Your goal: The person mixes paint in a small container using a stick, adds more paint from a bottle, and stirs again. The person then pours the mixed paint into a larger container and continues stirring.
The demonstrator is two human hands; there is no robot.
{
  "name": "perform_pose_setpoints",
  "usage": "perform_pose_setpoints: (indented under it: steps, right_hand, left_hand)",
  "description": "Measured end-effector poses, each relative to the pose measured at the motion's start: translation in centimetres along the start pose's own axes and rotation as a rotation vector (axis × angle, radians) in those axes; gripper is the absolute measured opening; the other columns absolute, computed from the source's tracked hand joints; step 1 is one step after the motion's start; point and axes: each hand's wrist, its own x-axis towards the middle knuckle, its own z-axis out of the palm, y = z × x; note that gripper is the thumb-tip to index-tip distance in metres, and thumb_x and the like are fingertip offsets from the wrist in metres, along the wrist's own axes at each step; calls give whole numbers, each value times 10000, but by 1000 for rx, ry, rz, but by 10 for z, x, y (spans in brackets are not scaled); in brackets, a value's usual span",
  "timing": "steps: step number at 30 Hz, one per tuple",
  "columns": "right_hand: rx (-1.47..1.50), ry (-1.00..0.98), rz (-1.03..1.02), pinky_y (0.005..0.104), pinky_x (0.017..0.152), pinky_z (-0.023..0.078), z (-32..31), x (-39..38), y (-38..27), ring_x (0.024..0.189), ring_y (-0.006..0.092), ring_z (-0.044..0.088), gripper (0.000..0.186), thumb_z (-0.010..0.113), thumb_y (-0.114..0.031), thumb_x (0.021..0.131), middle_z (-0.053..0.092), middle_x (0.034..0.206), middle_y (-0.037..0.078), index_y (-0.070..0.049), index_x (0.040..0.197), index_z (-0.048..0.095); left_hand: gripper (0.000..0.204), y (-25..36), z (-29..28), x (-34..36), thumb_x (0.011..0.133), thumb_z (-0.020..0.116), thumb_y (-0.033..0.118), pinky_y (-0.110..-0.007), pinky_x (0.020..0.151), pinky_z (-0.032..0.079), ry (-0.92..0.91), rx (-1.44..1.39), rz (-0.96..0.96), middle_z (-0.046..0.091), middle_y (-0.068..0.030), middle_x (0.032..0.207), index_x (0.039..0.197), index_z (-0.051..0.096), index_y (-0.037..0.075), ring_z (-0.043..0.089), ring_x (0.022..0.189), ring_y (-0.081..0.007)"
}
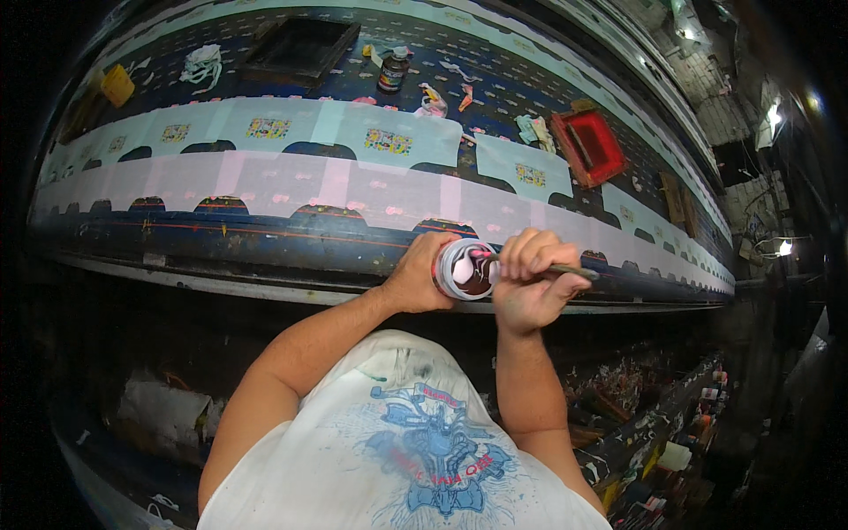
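A round, open tub [445, 276] sits at the middle of the frame, in front of the dark table edge. Its wall is smooth and pale with a reddish tint, its rim a whitish ring. The left hand [417, 276] is clamped round the tub's left side, fingers curved against the wall. Inside, thick, glossy paint [478, 284] lies in swirls of dark maroon, pale pink and brighter pink.

Just right of the tub, the right hand [533, 278] is closed in a fist on a slim, hard stick [579, 272], whose greyish-green end juts out to the right past the thumb. The stick's other end is hidden by the hand or in the paint; I cannot tell which.

Across the upper half curves a long table [265, 231] with a scuffed, paint-flecked dark blue surface. Thin, matte pale pink fabric [265, 181] runs along its near side, its lower edge cut by rounded notches. Beyond it lies pale green fabric [340, 124] bearing small rectangular multicoloured prints [389, 140].

At upper left rests a dark rectangular frame [300, 49] beside crumpled white cloth [202, 66]. A dark, rounded bottle [394, 71] stands at upper centre, and a boxy red tray [601, 150] lies at upper right.
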Motion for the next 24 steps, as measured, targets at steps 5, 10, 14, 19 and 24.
perform_pose_setpoints:
  steps: [5, 10, 14, 19, 24]
  right_hand:
    - [64, -209, 265, 304, 529, 322, -23, -5, -23, 591, 138, 370, 626, 432, -642, 1163, 428, 720, 30, -75, 907, 502]
    - [-58, 23, -41, 300, 493, 310, -1, -3, -3, 596, 141, 359, 624, 416, -633, 1172, 408, 732, 33, -62, 927, 473]
    - [102, -203, 199, 327, 524, 342, -6, -10, -13, 604, 160, 387, 611, 440, -621, 1169, 432, 723, 44, -60, 930, 482]
    - [-73, -70, 47, 313, 526, 351, -13, 3, -14, 611, 153, 387, 616, 414, -632, 1171, 420, 727, 39, -68, 930, 478]
    - [69, -171, 168, 306, 522, 346, -3, -15, -12, 607, 141, 362, 647, 364, -668, 1168, 390, 728, 20, -86, 907, 465]
  left_hand:
    - [1026, 0, 0, 1, 551, 1005, 159, -492, 1142, 486, 3, 0, 34, 648, -166, 1352, 1461, 540, 67, 621, 1289, -411]
    - [1017, 0, 0, 2, 557, 1001, 162, -489, 1139, 488, 23, 10, 50, 650, -167, 1350, 1457, 539, 65, 620, 1297, -407]
    - [1004, 4, -2, -1, 569, 997, 156, -489, 1128, 494, 11, 20, 25, 650, -163, 1357, 1458, 540, 65, 620, 1295, -403]
    - [991, 6, 0, 2, 580, 1001, 153, -484, 1135, 494, 36, 3, 91, 650, -158, 1382, 1458, 550, 69, 622, 1306, -392]
    - [988, 3, 0, 0, 606, 1010, 167, -484, 1150, 489, 36, 0, 59, 649, -155, 1393, 1474, 547, 72, 620, 1322, -392]
